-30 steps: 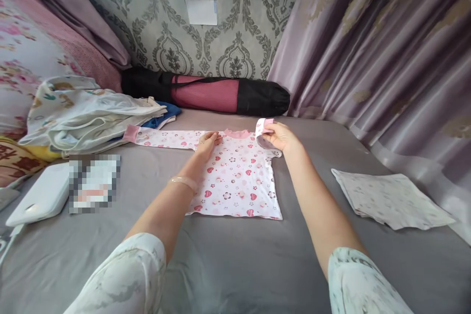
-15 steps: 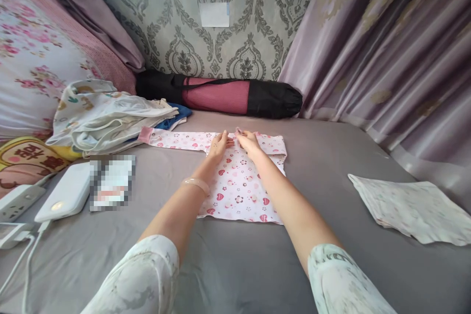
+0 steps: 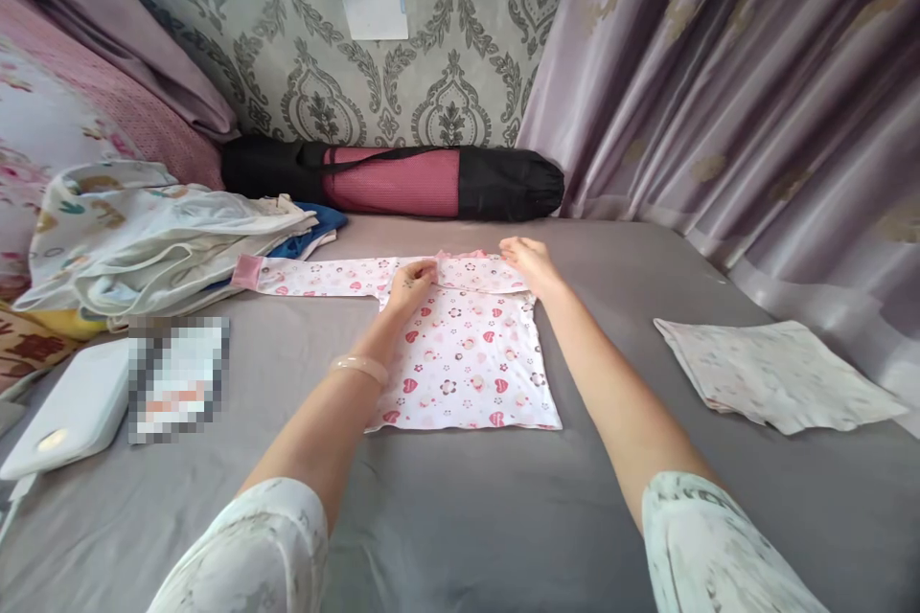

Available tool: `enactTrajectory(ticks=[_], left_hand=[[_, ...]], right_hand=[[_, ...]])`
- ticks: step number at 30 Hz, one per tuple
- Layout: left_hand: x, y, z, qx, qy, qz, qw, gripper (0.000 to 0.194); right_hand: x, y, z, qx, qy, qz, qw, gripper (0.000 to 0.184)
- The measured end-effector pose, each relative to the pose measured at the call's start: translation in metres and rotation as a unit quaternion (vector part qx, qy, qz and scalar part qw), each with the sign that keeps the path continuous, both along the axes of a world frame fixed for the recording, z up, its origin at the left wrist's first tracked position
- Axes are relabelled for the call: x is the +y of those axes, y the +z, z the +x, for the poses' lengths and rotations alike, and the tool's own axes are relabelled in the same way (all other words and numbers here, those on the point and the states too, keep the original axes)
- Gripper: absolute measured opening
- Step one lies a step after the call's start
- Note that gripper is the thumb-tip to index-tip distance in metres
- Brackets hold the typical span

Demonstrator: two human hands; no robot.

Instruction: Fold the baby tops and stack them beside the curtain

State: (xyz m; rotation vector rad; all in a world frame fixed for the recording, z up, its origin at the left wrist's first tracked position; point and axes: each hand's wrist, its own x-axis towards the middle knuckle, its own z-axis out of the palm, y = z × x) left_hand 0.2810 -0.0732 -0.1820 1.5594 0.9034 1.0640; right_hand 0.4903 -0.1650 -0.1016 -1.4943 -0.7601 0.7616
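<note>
Here the printed shirt (image 3: 467, 364) lies on the gray sheet (image 3: 460, 536), the left hand (image 3: 411, 285) pinching the end of its folded-over sleeve (image 3: 475, 274), while the right hand (image 3: 530, 263) meets the shoulder, its fingers' grip unclear.

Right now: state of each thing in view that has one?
Heart-print shirt: laid flat
Picture-left sleeve: extended straight
Other sleeve: folded inward
Patterned garment at right: folded
Clothes pile: rumpled
Black-and-pink mat bag: lying down
White power bank: plugged in
Curtain at right: hanging in folds
</note>
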Motion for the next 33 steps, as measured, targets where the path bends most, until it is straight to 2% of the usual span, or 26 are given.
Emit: enactTrajectory(ticks=[2, 5, 9, 13, 18, 20, 22, 25, 33], left_hand=[[0.001, -0.001, 0.0, -0.011, 0.017, -0.006, 1.0, 0.028], [0.001, -0.003, 0.001, -0.051, 0.057, -0.036, 0.996, 0.036], [0.004, -0.006, 0.001, -0.079, 0.095, -0.048, 0.991, 0.043], [0.007, -0.009, -0.001, -0.041, 0.148, 0.0, 0.988, 0.04], [0.004, -0.009, -0.004, 0.015, 0.169, 0.054, 0.984, 0.034], [0.001, -0.007, -0.004, 0.035, 0.171, 0.079, 0.981, 0.032], [-0.001, -0.005, -0.004, 0.055, 0.172, 0.097, 0.979, 0.03], [-0.003, -0.004, -0.003, 0.079, 0.173, 0.109, 0.976, 0.031], [-0.003, -0.005, 0.0, 0.106, 0.177, 0.115, 0.972, 0.036]], right_hand=[[-0.002, 0.003, 0.022, 0.034, -0.061, 0.0, 0.998, 0.017], [-0.002, -0.002, 0.044, 0.034, -0.118, -0.008, 0.992, 0.017], [0.001, -0.019, 0.055, -0.075, -0.14, -0.043, 0.986, 0.023], [0.002, -0.032, 0.046, -0.277, -0.089, -0.121, 0.949, 0.039], [-0.004, -0.041, 0.017, -0.474, 0.052, -0.201, 0.856, 0.053], [-0.008, -0.045, 0.008, -0.526, 0.092, -0.221, 0.816, 0.059], [-0.01, -0.049, 0.003, -0.553, 0.111, -0.241, 0.79, 0.065], [-0.012, -0.055, 0.001, -0.561, 0.114, -0.261, 0.777, 0.071], [-0.014, -0.06, 0.001, -0.562, 0.109, -0.274, 0.773, 0.075]])
